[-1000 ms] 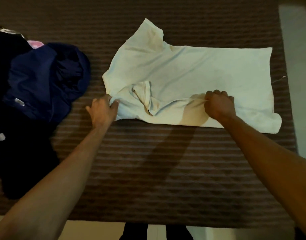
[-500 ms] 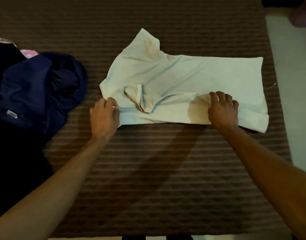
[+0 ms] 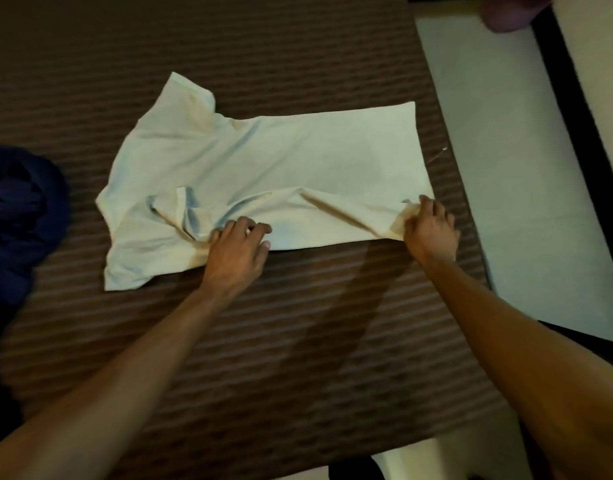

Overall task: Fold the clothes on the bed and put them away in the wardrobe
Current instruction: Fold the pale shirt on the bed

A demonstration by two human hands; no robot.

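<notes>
Nearest the camera, two bare forearms are stretched out over the brown striped bed [image 3: 298, 358]. The left hand [image 3: 235, 251] is laid on the near edge of the white t-shirt [image 3: 280, 161], fingers spread and only slightly bent, so its grip is loose and nothing is really pinched, just pressed flat. The right hand [image 3: 431, 228] is curled on the near hem corner, and the fabric looks to be pinched there, though the fingertips are partly hidden.

The shirt is spread sideways across the bed, collar end to the left, hem to the right, with the near long edge already turned over and a bit rumpled around the tucked sleeve.

What could go wrong: if the hem corner gets tugged while the left side is only pressed, the fold can be dragged crooked and the wrinkles by the sleeve get locked in. The far sleeve [image 3: 190, 98] is still sticking out, so a lopsided bundle is likely if that's skipped.

Off to the left a dark blue garment [image 3: 21, 209] is heaped, still to be done. Pale floor [image 3: 499, 133] is seen past the bed
</notes>
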